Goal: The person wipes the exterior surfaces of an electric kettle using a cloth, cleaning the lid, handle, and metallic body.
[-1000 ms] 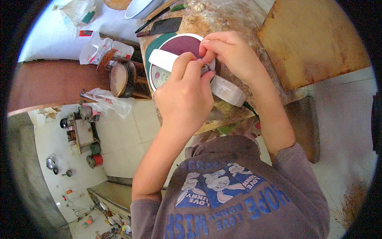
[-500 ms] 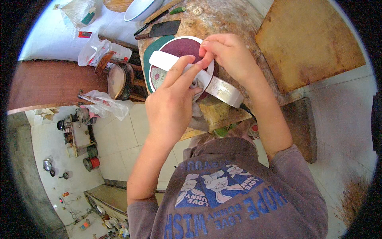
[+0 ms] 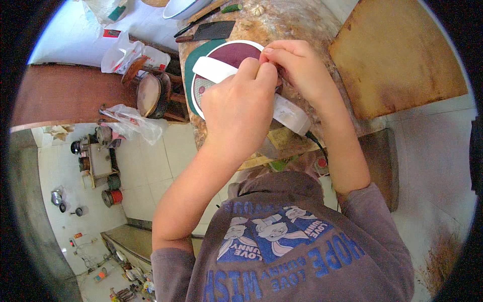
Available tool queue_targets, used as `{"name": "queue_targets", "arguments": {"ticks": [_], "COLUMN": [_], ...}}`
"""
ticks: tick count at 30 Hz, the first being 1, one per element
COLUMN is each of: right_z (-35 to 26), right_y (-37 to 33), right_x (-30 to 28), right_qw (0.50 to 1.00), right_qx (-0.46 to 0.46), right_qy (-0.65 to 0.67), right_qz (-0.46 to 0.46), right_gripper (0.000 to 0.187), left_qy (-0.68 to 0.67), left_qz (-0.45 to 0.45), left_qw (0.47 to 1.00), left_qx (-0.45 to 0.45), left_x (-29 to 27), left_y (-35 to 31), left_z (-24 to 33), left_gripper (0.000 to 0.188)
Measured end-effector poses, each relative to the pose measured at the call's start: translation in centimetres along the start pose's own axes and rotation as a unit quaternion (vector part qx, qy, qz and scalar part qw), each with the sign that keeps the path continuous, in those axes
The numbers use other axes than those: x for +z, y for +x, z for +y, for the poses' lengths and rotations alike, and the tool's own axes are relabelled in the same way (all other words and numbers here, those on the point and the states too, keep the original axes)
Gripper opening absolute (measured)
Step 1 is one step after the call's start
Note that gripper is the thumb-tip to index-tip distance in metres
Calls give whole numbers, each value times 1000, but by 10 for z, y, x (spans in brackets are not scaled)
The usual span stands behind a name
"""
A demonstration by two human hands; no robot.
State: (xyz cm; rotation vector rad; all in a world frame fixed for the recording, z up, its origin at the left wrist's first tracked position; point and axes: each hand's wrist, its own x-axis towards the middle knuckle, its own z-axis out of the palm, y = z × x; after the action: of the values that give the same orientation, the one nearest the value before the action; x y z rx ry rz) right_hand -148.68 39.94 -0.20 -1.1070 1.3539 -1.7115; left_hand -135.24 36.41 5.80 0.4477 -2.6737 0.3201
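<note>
A round white-rimmed appliance with a maroon face (image 3: pixel 235 52) lies on the worktop in front of me. A white bar (image 3: pixel 213 69) runs across it, and a white handle (image 3: pixel 293 117) with a black cord (image 3: pixel 317 142) sticks out toward the lower right. My left hand (image 3: pixel 239 103) is closed over the bar's near part, knuckles up, hiding what is beneath. At the appliance's right rim, my right hand (image 3: pixel 301 66) makes a pinch, its fingertips meeting those of the left. Anything held there is too small or hidden. Under the appliance shows a dark green mat (image 3: pixel 190 65).
Beyond the appliance on the stained worktop (image 3: pixel 302 25) lie a cleaver (image 3: pixel 215 30), a cucumber piece (image 3: pixel 231 8) and a garlic bulb (image 3: pixel 257 10). A white bowl (image 3: pixel 180 7) is farther back. A large yellowish board (image 3: pixel 397 55) stands right; a plastic bag (image 3: pixel 133 123) hangs left.
My left hand has turned and moved right, its fingers curling from spread on the bar into a closed grip. My right hand stays pinched at the rim. The view has shifted slightly.
</note>
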Motion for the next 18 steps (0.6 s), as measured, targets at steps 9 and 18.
{"name": "queue_targets", "arguments": {"ticks": [9, 18], "right_z": [-5, -10], "right_y": [-4, -6], "right_x": [5, 8], "right_qw": [999, 998], "right_qx": [48, 47], "right_qy": [18, -7], "right_qz": [13, 37], "right_gripper": [21, 27], "left_qy": [-257, -159], "left_qz": [-13, 105], "left_qw": [957, 971], "left_qx": [-137, -144], "left_x": [-9, 3], "left_y": [-44, -96], "left_z": [-12, -27], "left_gripper": [53, 33]}}
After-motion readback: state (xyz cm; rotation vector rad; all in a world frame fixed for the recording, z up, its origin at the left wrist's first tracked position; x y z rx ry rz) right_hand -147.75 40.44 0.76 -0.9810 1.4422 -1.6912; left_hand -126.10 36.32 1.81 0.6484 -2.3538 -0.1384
